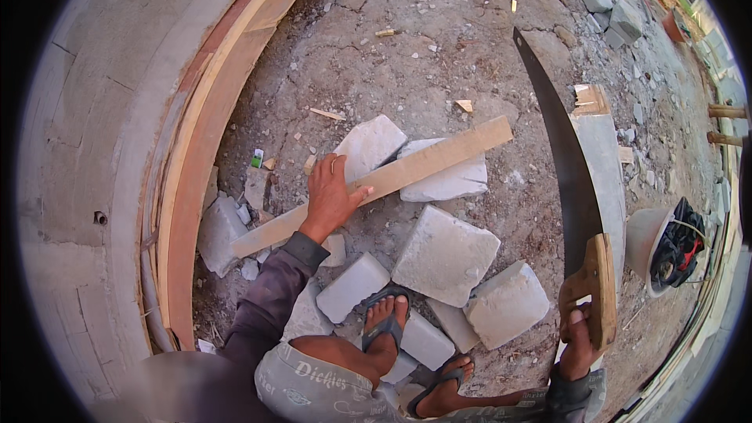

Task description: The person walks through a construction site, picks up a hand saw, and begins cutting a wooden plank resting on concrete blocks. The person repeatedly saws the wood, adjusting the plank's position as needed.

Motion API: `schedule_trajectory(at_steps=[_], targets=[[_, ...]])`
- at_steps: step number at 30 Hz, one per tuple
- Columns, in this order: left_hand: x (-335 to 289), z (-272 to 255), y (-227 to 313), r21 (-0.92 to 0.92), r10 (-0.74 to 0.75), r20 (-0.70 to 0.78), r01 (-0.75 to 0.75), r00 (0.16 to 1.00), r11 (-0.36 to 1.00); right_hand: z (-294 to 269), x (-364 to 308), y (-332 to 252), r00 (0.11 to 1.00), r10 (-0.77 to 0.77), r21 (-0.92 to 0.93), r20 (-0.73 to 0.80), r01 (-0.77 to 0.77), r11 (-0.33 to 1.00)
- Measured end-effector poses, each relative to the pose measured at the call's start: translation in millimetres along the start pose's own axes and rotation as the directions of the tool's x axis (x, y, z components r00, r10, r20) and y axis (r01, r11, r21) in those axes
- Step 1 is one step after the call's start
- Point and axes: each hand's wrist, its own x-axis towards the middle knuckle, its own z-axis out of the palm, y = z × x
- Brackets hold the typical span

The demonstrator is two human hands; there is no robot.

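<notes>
My left hand (330,197) grips a narrow wooden board (439,160) near its middle, its thumb lying over the top face. The board slants from lower left to upper right and rests across pale blocks, among them a white block (450,180) under its right part. Off to the right, my right hand (580,347) is closed round the wooden handle of a handsaw (565,157). The long dark blade points away from me, apart from the narrow board. Beside and partly under the saw lies a wide grey plank (601,164).
Several loose blocks (446,254) lie around my sandalled feet. Long timber boards (207,141) run along a concrete wall (94,133) on the left. A white bucket (648,243) with dark contents stands at the right. More broken blocks (625,22) sit far right on rubble-strewn dirt.
</notes>
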Motion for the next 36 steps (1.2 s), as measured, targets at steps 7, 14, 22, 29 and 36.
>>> schedule_trajectory(at_steps=[7, 14, 22, 29, 36], targets=[[-45, 27, -19, 0.075, -0.039, -0.002, 0.039, 0.999, 0.996, 56, 10, 14, 0.991, -0.001, 0.061, 0.137, -0.008, 0.998], [-29, 15, 7, -0.043, 0.061, -0.005, -0.061, 0.998, 0.997, 96, -6, 28, 0.976, 0.012, 0.076, 0.219, -0.029, 0.997], [68, 21, 62, -0.120, 0.240, 0.020, -0.236, 0.971, 0.964, 127, 4, 29, 0.988, -0.076, 0.155, 0.135, 0.055, 0.986], [75, 61, 68, -0.196, 0.271, -0.047, -0.275, 0.961, 0.941, 141, 6, 39, 0.986, -0.004, 0.122, 0.165, -0.016, 0.992], [77, 72, 91, -0.258, 0.283, -0.019, -0.278, 0.959, 0.925, 154, 16, 55, 0.974, -0.112, 0.035, 0.199, 0.107, 0.994]])
